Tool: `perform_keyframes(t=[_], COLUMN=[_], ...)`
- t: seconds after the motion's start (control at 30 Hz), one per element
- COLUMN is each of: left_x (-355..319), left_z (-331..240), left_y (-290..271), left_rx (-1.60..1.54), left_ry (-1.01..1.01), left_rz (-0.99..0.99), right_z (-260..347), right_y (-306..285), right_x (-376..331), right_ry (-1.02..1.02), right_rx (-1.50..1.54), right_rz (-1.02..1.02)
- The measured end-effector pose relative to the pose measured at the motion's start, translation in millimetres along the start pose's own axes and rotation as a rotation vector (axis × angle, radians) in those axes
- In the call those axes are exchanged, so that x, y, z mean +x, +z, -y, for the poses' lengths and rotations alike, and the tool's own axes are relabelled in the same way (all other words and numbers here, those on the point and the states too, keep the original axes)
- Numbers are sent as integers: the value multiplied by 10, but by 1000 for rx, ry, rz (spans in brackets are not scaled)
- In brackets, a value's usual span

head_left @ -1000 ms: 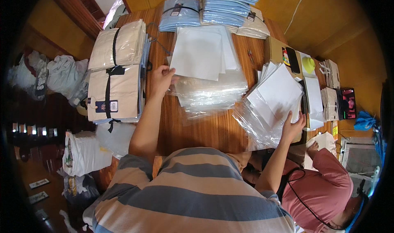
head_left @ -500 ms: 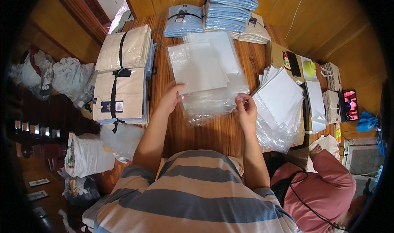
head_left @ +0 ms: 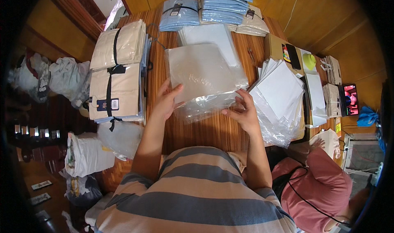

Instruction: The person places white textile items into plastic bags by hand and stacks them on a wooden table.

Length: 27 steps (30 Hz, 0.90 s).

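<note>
A clear plastic bag [head_left: 213,103] with a flat white sheet [head_left: 197,70] in it lies before me, overlapping a stack of white sheets in plastic [head_left: 213,33]. My left hand [head_left: 165,101] holds the bag's left edge, thumb on top and fingers partly hidden below. Beside its lower right corner, my right hand [head_left: 245,113] has thumb and index finger spread apart. Just right of that hand are fanned white sheets [head_left: 279,91] with loose clear plastic around them.
Folded beige garments [head_left: 117,83] tied with black bands stand at left. Blue wrapped garments [head_left: 223,11] are piled at the back. A cardboard box [head_left: 274,52] bears a black phone [head_left: 293,56]. At lower right sits another person in a pink top [head_left: 320,188]. Bags crowd the left side.
My right fingers have parted from their pinch at the bag's corner. My left hand has shifted slightly left along the edge, and the sheet and bag now line up more closely.
</note>
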<state>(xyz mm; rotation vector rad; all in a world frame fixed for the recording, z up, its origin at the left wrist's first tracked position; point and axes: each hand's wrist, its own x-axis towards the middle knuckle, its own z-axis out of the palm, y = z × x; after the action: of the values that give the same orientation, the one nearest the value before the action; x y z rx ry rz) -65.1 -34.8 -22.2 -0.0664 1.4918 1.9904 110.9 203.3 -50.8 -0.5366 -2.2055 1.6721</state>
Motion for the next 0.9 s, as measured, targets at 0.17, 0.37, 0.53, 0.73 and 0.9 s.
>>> perform_keyframes(t=[0.17,0.37,0.53,0.73,0.9], left_x=[-136,-29,19,14,-15], left_z=[66,198,212,244,247], left_y=[52,-93,-74,-54,-29], left_rx=[-88,-194,-240,-177,-169], left_ry=[1,-85,-88,-33,26], left_rz=[-83,-18,-36,-14,5], right_z=[-22,337,283,324,282], right_y=[102,208,155,55,50], right_x=[18,61,50,97,101], right_ry=[15,-228,-74,1,22], right_rx=[210,133,324,172,189], right_rz=[-4,-129,-99,-138,-89])
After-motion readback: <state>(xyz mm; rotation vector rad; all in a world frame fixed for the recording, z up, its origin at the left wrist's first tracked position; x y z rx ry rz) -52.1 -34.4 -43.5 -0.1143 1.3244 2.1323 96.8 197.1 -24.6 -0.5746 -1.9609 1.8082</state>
